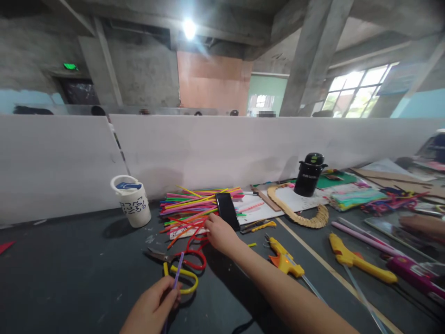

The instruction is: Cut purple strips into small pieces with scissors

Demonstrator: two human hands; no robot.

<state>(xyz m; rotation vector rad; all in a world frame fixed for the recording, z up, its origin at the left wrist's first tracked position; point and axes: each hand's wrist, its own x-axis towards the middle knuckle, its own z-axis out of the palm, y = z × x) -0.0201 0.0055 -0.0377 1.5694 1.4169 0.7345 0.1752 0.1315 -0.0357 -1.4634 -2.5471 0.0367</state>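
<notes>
My left hand (153, 306) is at the bottom of the view, closed in a pinch on a thin purple straw (177, 273) that sticks up from the fingers. My right hand (219, 234) reaches forward over the dark table, its fingers curled at the edge of a heap of colourful straws (194, 202). A black phone (227, 211) lies on the heap right beside that hand. Red-handled scissors (187, 255) lie between my two hands, with a bent yellow straw (186, 278) next to them.
A white cup (132, 202) stands at the left by a white partition (225, 148). A black jar (308, 174), a curved wooden piece (306, 215), two yellow glue guns (285, 260) (358, 262) and craft sheets lie to the right. Another person's arm (422, 225) shows at the far right.
</notes>
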